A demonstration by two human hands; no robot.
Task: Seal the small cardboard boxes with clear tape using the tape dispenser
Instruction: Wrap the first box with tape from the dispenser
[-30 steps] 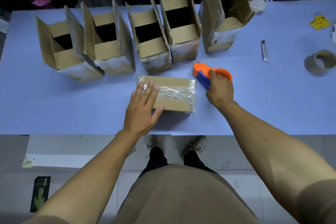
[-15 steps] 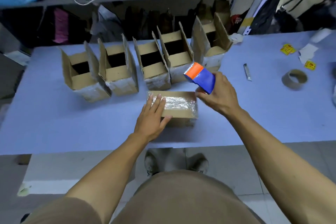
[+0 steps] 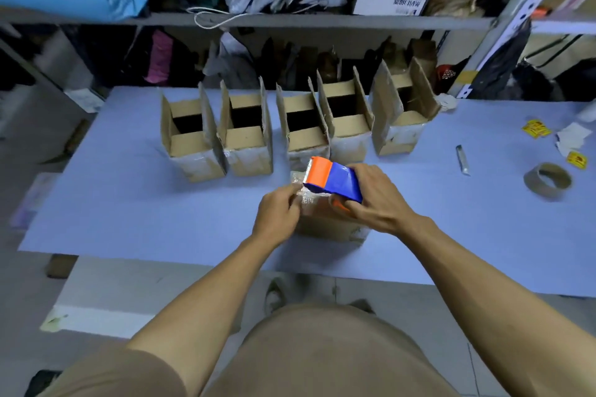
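A closed small cardboard box (image 3: 325,229) with clear tape across its top lies near the front of the blue table (image 3: 135,203). My right hand (image 3: 374,200) grips the orange and blue tape dispenser (image 3: 332,182) just above the box. My left hand (image 3: 279,209) pinches the loose end of clear tape (image 3: 303,195) at the dispenser's mouth, over the box's left end. Both hands hide much of the box top. Behind stands a row of several open cardboard boxes (image 3: 245,135) with their flaps up.
An empty brown tape core (image 3: 547,180) and a small utility knife (image 3: 462,159) lie on the table's right side, with yellow stickers (image 3: 535,129) and paper scraps beyond. Cluttered shelves (image 3: 290,21) rise behind the table. Bare tabletop stretches to the left.
My right hand lifted the dispenser from the table beside the box and brought it over the box. My left hand left the box top and took the tape end.
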